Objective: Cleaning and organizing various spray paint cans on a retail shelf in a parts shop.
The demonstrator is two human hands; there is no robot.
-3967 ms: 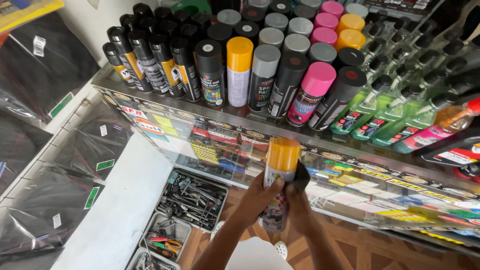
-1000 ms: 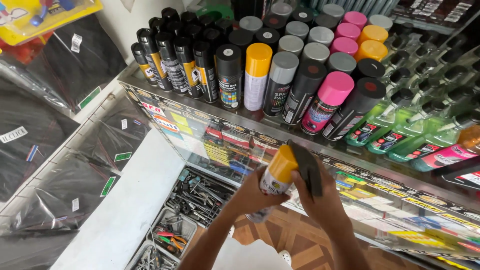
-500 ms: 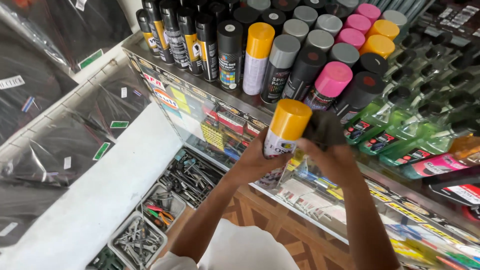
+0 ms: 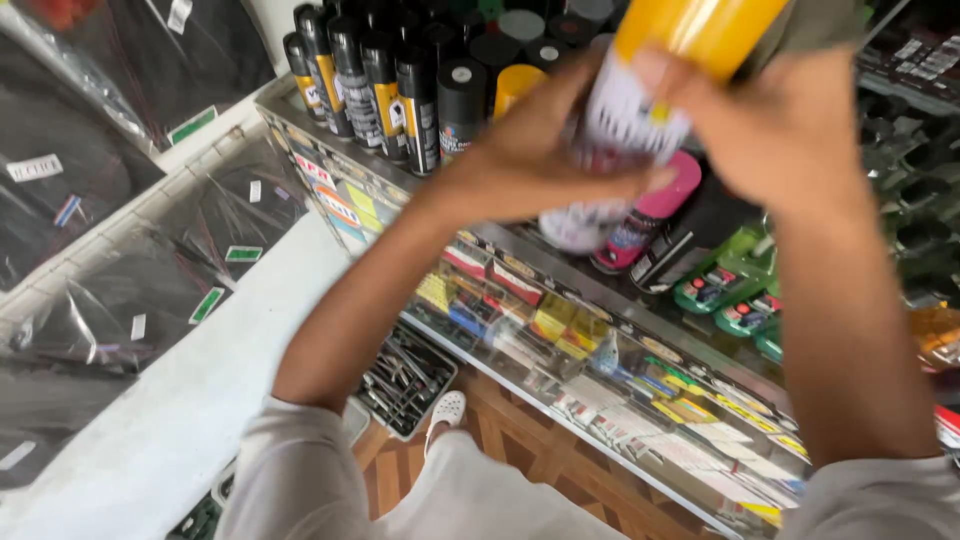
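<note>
At ten o'clock, a row of black-capped spray cans (image 4: 370, 75) stands on a glass display counter (image 4: 560, 330). The left hand (image 4: 530, 165) is wrapped around the body of a white spray can with a yellow cap (image 4: 650, 100), raised at twelve o'clock. At one o'clock the right hand (image 4: 790, 130) clasps its other side.

Above the glass display counter (image 4: 560, 330): two hands, one raised yellow-capped spray can (image 4: 640, 110), five black-capped cans (image 4: 375, 80) in the front row, one pink-capped can (image 4: 650, 210), one white shoe (image 4: 447, 408) below.
</note>
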